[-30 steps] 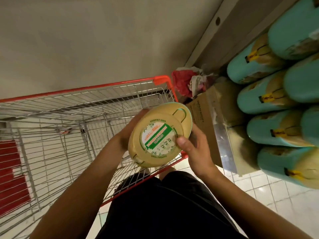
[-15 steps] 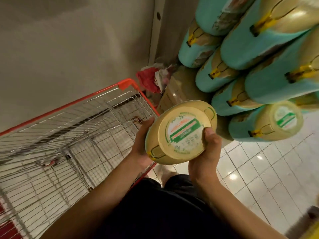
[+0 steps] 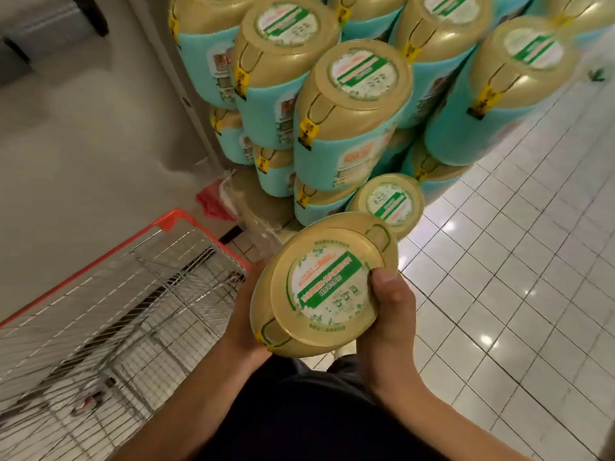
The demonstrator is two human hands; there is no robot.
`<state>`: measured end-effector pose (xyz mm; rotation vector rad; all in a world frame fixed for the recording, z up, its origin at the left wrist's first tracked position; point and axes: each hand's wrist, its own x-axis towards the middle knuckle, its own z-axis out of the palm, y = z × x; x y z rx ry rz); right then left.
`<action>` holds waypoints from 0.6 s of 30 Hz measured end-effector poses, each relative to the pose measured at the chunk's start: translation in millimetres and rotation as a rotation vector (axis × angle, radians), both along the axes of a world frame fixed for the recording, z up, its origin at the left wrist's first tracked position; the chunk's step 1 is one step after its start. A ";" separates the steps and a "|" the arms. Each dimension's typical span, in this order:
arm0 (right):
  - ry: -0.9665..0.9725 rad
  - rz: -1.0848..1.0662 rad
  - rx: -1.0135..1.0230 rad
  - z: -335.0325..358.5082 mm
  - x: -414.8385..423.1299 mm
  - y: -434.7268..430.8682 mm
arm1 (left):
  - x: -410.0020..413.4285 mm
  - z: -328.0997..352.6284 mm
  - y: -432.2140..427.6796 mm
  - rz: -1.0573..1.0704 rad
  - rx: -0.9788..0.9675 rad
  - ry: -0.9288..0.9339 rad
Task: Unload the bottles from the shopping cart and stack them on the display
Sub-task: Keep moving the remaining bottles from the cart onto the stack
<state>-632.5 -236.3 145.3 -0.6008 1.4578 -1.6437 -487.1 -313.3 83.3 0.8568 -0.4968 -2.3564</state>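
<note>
Bottle point(image 3: 324, 287) gripped between left hand point(image 3: 244, 319) and right hand point(image 3: 392, 314), now nearer the stacked display point(image 3: 352, 104), cart point(image 3: 109, 311) further left

Shop; shopping cart point(image 3: 139, 294); stacked bottles point(image 3: 349, 121).

1. The held bottle point(image 3: 324, 287) hides most of the left hand point(image 3: 244, 327); its cap print is blurred beyond reading.
2. The display point(image 3: 332, 154) runs past the top edge.
3. The shopping cart point(image 3: 116, 311) is cut off at left.
</note>
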 end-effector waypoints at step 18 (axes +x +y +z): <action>-0.047 0.084 -0.124 42.6 -158.2 -40.0 | -142.2 56.1 9.4 0.262 -0.348 -0.363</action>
